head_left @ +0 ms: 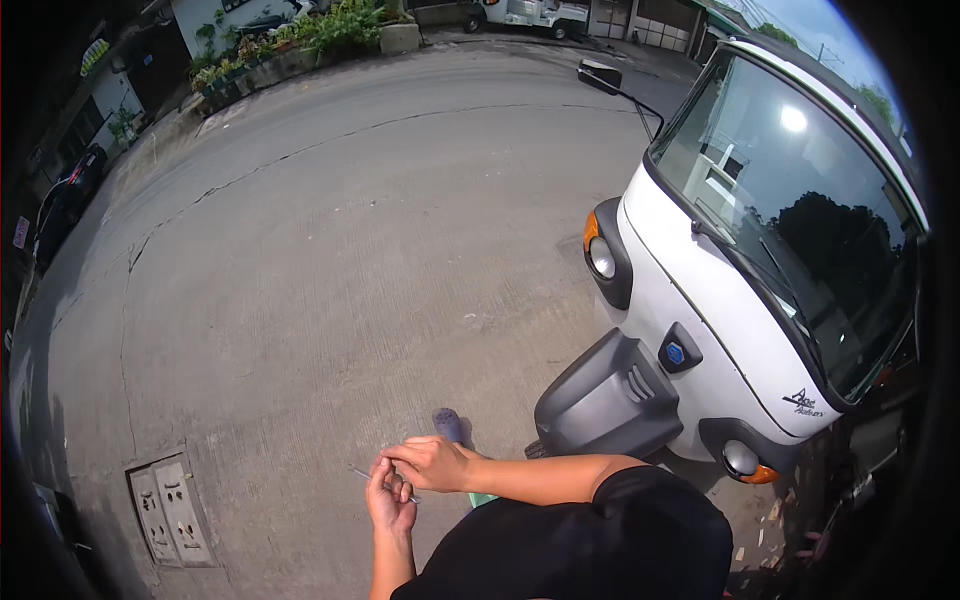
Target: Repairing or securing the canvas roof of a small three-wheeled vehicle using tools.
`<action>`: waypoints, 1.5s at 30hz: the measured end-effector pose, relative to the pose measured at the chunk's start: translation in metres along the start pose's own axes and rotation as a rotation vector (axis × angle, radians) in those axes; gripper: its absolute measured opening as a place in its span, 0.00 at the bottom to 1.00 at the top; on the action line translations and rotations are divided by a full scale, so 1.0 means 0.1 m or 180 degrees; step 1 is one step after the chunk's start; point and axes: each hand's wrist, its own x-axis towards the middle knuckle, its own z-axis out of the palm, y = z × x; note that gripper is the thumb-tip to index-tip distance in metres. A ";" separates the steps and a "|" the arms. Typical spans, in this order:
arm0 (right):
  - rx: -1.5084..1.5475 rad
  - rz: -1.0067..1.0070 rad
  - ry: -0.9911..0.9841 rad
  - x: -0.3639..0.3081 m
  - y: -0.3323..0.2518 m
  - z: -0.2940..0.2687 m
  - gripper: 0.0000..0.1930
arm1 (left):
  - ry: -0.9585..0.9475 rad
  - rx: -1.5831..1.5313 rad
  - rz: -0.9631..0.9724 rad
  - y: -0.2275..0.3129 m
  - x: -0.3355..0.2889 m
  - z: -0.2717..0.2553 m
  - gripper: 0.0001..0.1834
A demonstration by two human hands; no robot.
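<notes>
In front of my body both hands meet, fingertips together. My left hand (390, 503) is closed around a thin grey metal rod (359, 472); one end sticks out to its left, and a short bit shows on the right side. The rod's exact kind is too small to tell. My right hand (433, 463) reaches across from the right and pinches at the left hand's fingertips; what lies in that pinch, if anything, is hidden. Under my right forearm a green object (482, 498) shows in part. A foot in a dark slipper (449, 424) stands just beyond the hands.
Close on the right stands a white three-wheeled vehicle (690, 290) with a grey front fender (610, 395) and a side mirror (600, 76). A concrete cover (170, 510) is set in the pavement at lower left. Plants (345, 28), parked vehicles and buildings line the far side.
</notes>
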 end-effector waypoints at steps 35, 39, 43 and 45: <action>0.2721 -0.1091 -0.0784 5.26 3.87 -4.51 0.17 | -0.2890 0.4488 0.0203 0.31 8.73 5.56 0.07; 0.0562 -0.0720 0.0617 5.36 4.51 -5.03 0.15 | -0.2459 0.4943 0.0104 0.08 10.16 5.55 0.06; -0.0143 -0.0834 0.2811 5.21 5.11 -5.55 0.09 | -0.0538 0.5941 -0.0384 0.33 10.78 5.10 0.07; -0.0301 -0.1176 0.3439 5.35 5.45 -5.81 0.08 | 0.0110 0.6148 -0.0668 0.35 10.70 5.11 0.07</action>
